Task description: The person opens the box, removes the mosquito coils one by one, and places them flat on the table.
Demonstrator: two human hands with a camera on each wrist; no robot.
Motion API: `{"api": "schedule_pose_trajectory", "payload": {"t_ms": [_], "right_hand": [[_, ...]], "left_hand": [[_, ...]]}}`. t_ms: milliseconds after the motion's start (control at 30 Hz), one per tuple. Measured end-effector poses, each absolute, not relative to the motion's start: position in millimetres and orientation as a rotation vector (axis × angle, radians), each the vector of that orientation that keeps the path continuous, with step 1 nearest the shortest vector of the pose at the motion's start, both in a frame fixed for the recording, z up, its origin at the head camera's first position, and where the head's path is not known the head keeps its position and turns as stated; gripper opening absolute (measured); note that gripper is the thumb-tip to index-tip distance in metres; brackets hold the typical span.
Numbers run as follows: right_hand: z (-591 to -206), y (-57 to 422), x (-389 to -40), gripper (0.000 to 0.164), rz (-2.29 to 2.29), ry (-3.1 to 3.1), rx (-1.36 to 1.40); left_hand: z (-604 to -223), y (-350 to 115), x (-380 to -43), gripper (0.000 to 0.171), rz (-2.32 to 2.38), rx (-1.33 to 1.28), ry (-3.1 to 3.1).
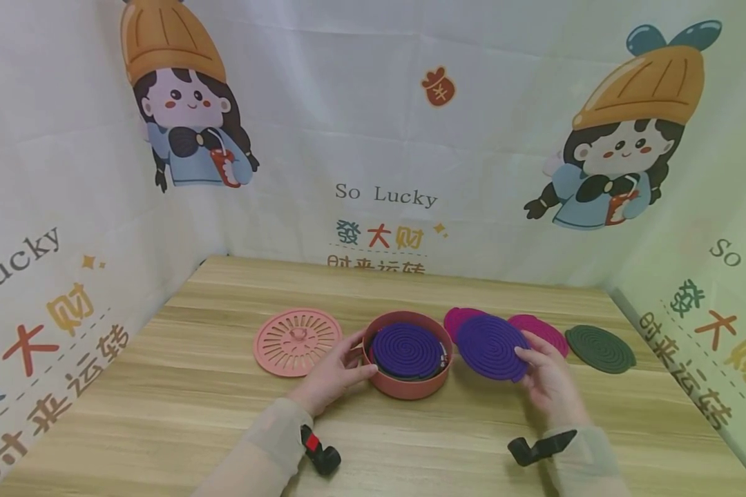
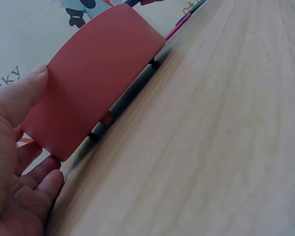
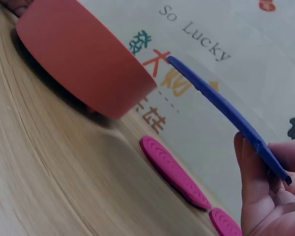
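A round, salmon-red mosquito coil tin (image 1: 410, 388) stands uncovered on the table, with a purple-blue mosquito coil (image 1: 407, 351) lying inside on top of darker ones. My left hand (image 1: 334, 376) grips the tin's left side, its thumb (image 2: 32, 88) on the outer wall and the other fingers round the far side. Between thumb and fingers, my right hand (image 1: 550, 376) pinches the right edge of another purple-blue mosquito coil (image 1: 492, 347). That coil is held tilted above the table, right of the tin, as the right wrist view shows it (image 3: 221, 105) edge-on.
Left of the tin lies a pink slotted lid (image 1: 298, 343) with a small knob. Behind the held coil are two magenta coils, one to the left (image 1: 456, 319) and one to the right (image 1: 543, 330). A dark green coil (image 1: 599, 348) lies farther right. Printed cloth (image 1: 379, 138) hangs behind the table.
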State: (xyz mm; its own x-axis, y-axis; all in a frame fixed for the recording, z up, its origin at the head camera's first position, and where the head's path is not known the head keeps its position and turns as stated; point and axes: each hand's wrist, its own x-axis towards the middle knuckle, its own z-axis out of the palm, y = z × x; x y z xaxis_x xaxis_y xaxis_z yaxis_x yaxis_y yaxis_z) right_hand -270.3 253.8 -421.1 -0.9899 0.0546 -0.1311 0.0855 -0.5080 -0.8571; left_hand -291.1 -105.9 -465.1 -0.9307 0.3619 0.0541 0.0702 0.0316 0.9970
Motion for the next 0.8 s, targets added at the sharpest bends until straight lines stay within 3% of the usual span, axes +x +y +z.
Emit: {"api": "schedule_pose_trajectory", "payload": {"t_ms": [533, 800], "right_hand": [[-433, 277, -265, 0.034, -2.54, 1.646, 0.368], [-437, 274, -267, 0.031, -2.35, 1.819, 0.258]], "left_hand": [[-463, -105, -287, 0.077, 1.957, 0.443, 2.149], [-464, -106, -290, 0.077, 1.964, 0.455, 2.136]]}}
